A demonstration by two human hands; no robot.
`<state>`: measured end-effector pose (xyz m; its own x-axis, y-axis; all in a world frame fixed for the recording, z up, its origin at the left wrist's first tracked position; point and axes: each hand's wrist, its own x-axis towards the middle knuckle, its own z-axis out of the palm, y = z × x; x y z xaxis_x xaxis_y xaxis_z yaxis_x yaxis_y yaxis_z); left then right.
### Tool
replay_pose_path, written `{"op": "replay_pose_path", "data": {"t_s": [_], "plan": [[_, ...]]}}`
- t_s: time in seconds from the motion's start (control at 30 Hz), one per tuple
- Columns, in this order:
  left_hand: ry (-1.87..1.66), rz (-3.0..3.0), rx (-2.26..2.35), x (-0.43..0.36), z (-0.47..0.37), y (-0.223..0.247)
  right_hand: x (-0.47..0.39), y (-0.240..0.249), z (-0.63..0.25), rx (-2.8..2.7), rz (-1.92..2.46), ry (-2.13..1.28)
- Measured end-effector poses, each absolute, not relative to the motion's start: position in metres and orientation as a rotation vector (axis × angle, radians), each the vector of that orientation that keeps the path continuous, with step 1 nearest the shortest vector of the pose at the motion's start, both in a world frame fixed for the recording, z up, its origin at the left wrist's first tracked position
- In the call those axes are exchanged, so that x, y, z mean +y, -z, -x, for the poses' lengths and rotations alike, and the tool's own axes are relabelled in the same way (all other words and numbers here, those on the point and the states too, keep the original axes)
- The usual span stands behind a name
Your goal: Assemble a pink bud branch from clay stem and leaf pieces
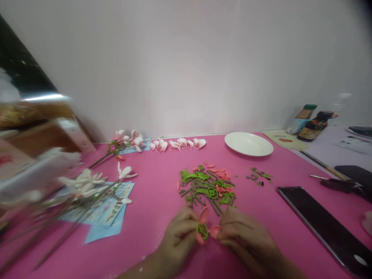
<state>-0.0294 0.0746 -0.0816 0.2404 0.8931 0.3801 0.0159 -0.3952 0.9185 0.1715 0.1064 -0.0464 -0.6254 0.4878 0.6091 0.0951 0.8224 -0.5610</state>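
Observation:
My left hand (181,234) pinches a green ring-shaped flower part (202,231) that has coral pink petals on it, one pointing up and one down. Between the fingertips of my right hand (247,234) is a loose-looking coral petal (215,231), its inner end at the right side of the green ring. Whether that petal is joined to the ring I cannot tell. Just beyond both hands lies a pile of green leaf pieces, brown stem pieces and coral parts (207,186).
White-pink petals (159,146) stand in rows near the wall, left of a white plate (248,144). Assembled flower sprigs (84,182) lie on blue paper sheets (104,228) at left. A phone (322,228), a screwdriver (338,184) and bottles (315,126) are at right; small scraps (260,176) lie nearby.

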Motion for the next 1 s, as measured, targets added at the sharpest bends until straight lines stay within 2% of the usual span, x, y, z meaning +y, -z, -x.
{"op": "replay_pose_path", "data": {"t_s": [0.67,1.0], "plan": [[-1.284,-1.827,0.878,0.0731,0.0286,0.0781,0.1044,0.0473,-0.1696,-2.181,0.388,-0.561],[-1.268,-1.938,0.906,0.0721,0.0289,0.0765,0.1033,0.0487,-0.1728,-2.182,0.375,-0.638]]}}
